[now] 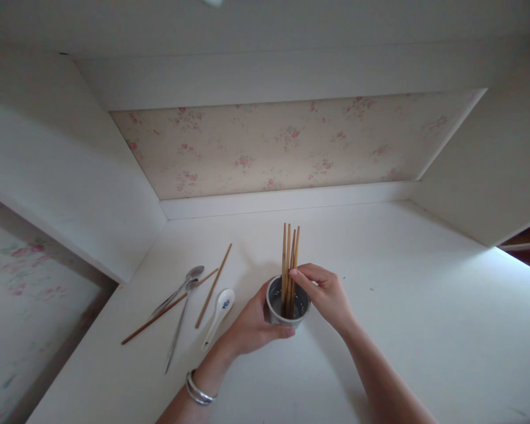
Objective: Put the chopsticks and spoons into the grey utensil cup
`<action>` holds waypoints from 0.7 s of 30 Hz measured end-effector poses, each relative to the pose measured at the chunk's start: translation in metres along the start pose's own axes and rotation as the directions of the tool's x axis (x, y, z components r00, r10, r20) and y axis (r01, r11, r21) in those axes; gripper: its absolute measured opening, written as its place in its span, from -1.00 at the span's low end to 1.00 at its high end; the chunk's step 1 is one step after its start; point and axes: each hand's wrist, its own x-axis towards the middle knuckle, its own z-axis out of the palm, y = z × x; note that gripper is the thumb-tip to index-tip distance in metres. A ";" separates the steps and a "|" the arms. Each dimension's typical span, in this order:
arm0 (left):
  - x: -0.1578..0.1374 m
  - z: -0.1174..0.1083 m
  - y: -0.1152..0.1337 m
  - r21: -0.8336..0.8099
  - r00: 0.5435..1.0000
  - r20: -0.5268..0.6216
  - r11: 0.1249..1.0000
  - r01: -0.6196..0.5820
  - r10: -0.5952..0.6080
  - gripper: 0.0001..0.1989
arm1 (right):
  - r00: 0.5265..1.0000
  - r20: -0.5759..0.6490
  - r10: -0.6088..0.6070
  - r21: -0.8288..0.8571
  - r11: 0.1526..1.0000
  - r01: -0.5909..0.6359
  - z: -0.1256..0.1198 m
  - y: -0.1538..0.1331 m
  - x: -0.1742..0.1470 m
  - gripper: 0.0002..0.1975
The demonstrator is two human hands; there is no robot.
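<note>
My left hand (258,324) is wrapped round a grey metal cup (274,303) with small holes in its wall. Several wooden chopsticks (286,259) stand upright in the cup, their tips above the rim. Over the cup's right side, my right hand (322,288) pinches chopsticks between thumb and fingers; how many it grips I cannot tell. To the left of my left hand lies a white spoon (219,315) with a blue mark in its bowl. Beyond it, a light wooden chopstick (214,285) rests on the table.
Two metal spoons (195,272) and a darker chopstick (159,317) lie crossed farther left on the white table (424,306). White side panels (79,165) rise on both sides. A floral-papered wall (265,147) is at the back, under an overhead shelf (265,29).
</note>
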 end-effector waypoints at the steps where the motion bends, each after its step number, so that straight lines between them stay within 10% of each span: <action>1: 0.000 0.000 0.000 0.003 1.000 0.000 1.000 -0.001 0.001 -0.14 | 1.000 0.012 -0.004 0.002 1.000 0.004 -0.001 0.000 -0.001 -0.69; 21: 0.000 0.002 0.002 0.010 1.000 0.006 1.000 0.008 -0.008 -0.14 | 0.990 0.114 0.084 0.150 0.983 -0.101 -0.001 0.006 0.000 -0.72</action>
